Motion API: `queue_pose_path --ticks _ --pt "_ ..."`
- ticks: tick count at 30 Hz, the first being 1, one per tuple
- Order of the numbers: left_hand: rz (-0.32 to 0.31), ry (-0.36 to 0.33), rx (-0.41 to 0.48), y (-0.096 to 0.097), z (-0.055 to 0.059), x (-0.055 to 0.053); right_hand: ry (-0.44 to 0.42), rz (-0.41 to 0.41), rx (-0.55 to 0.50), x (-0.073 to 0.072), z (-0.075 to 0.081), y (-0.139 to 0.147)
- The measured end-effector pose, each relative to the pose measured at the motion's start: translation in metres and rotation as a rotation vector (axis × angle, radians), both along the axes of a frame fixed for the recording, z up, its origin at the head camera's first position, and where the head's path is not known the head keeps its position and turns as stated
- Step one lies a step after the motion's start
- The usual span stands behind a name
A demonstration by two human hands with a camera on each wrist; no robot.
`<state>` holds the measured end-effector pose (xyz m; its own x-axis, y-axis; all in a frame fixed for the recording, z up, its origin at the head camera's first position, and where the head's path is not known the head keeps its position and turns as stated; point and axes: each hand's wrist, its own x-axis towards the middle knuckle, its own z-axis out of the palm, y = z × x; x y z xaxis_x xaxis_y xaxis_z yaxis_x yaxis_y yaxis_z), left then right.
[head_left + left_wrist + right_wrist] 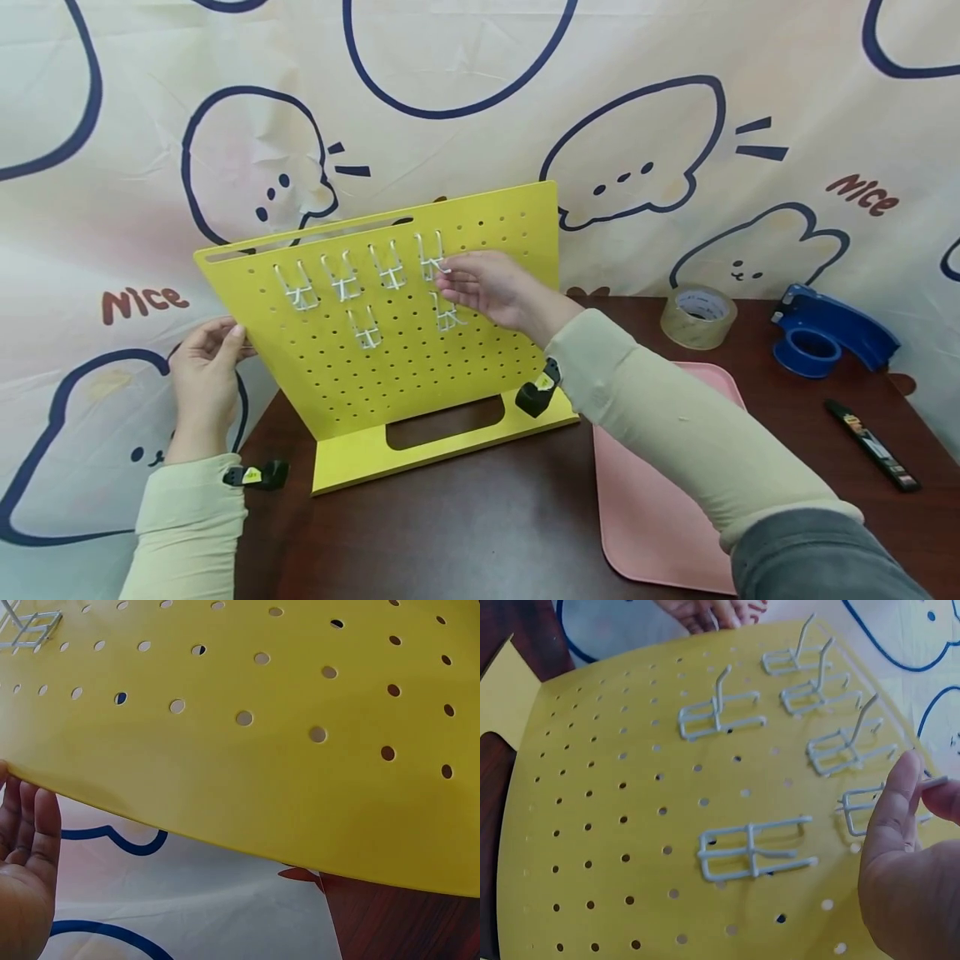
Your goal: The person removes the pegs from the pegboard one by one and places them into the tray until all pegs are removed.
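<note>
A yellow pegboard point(495, 204) stands tilted on its base, with white wire hooks hung on it. Several hooks line the upper row, and two hang below, a left one point(367, 335) and a right one point(447, 317). My right hand point(491, 287) pinches the prong of the upper row's rightmost hook point(846, 814) between thumb and finger. That hook sits against the board, partly hidden by the fingers in the right wrist view. At the board's left edge, my left hand point(206, 379) grips the rim, thumb in front; its fingers point(46, 832) show beside the edge in the left wrist view.
A pink tray point(660, 508) lies right of the board, under the right forearm. Farther right are a clear tape roll point(697, 317), a blue tape dispenser point(840, 325) and a black marker-like stick point(872, 444). A patterned cloth point(465, 150) hangs behind the dark table point(465, 533).
</note>
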<state>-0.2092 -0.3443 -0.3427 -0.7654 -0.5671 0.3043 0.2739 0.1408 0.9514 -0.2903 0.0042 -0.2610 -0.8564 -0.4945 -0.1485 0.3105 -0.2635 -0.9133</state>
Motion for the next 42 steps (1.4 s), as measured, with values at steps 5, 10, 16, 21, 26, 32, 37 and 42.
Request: queue_pose_path --ticks 5,10,16,21,26,32,37,42 --pt "0.002 -0.001 -0.011 -0.001 -0.001 -0.002 0.052 0.025 0.073 0.011 0.005 0.010" --pt "0.002 -0.003 0.012 -0.001 -0.001 -0.002 0.096 0.026 0.141 0.012 -0.001 0.029" --pt "-0.002 0.000 0.044 -0.001 -0.004 -0.001 0.163 0.069 0.206 0.012 -0.020 0.062" --pt "-0.003 0.023 0.036 -0.001 -0.005 -0.002 0.220 0.042 0.310 0.010 -0.039 0.096" --pt "-0.007 0.034 0.052 0.000 -0.005 -0.003 0.278 0.004 0.447 0.005 -0.057 0.137" --pt "-0.001 0.030 0.073 0.000 -0.005 -0.002 0.284 -0.088 0.579 0.001 -0.075 0.187" --pt "-0.001 0.031 0.081 0.001 -0.004 -0.002 0.279 -0.151 0.673 0.000 -0.090 0.222" --pt "-0.003 0.030 0.094 0.002 -0.003 -0.003 0.287 -0.175 0.771 0.002 -0.110 0.251"
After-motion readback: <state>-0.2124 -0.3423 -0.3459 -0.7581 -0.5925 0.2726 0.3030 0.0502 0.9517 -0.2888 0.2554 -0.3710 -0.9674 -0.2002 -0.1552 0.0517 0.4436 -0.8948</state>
